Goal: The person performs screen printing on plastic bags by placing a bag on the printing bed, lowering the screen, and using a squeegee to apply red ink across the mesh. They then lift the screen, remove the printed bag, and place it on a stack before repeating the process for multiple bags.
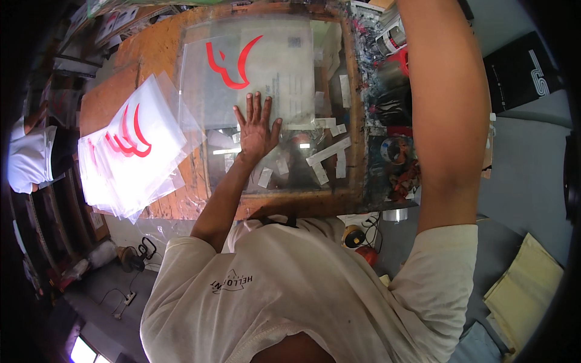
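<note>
My left hand lies flat with fingers spread on the lower edge of a clear plastic bag printed with a red curved mark. The bag rests on a glass panel set in a wooden table. A sheet with printing shows through under the bag. My right arm stretches up past the top of the picture, so its hand is out of sight. To the left of my left hand, a fanned stack of plastic bags carries the same red mark.
Strips of white tape stick to the glass. Along the table's right side are paint-stained cans, a tape roll and rags. Another person stands at the far left near shelves. Folded yellowish cloth lies at the lower right.
</note>
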### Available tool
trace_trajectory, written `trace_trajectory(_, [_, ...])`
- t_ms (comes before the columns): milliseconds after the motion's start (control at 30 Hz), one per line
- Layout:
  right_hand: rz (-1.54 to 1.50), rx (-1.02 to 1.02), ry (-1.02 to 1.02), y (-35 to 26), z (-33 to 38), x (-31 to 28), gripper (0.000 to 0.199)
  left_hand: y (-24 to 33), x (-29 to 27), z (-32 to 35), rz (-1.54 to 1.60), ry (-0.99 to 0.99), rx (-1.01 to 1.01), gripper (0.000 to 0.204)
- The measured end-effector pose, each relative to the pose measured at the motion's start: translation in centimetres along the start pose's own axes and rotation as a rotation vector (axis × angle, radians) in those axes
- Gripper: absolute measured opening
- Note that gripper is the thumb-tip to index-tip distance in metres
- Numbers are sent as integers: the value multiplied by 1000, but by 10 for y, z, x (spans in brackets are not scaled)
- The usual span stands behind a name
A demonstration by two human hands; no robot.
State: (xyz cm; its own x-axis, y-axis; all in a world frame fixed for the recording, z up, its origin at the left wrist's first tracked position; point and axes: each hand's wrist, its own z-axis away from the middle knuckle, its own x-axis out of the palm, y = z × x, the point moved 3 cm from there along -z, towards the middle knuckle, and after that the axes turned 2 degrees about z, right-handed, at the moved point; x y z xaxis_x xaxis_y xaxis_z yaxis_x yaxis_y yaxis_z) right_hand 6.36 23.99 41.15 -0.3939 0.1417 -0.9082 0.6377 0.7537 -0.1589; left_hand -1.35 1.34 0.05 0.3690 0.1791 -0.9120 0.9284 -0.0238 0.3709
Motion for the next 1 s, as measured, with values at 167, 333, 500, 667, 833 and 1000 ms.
trace_trajectory(167, [-58, 195, -95, -8, 28, 7, 62, 18, -39, -7, 268, 121, -61, 63])
trace_trajectory(333, [-65, 83, -37, -60, 152, 84, 43, 37, -146, 36, 1226, 355, -186, 58])
trace_trajectory(500, [-81, 107, -236, -75, 271, 203, 32, 38, -113, 93, 2105, 75, -995, 56])
trace_trajectory(667, [-384, 369, -562, -56, 279, 237, 51, 16, -49, 106, 1865, 91, -1309, 58])
trace_trajectory(833, [-343, 350, -716, -70, 304, 248, 52, 8, -37, 112, 1870, 120, -1281, 45])
trace_trajectory(1000, [-62, 198, -247, -93, 332, 265, 49, 9, -29, 114, 1843, 124, -1292, 33])
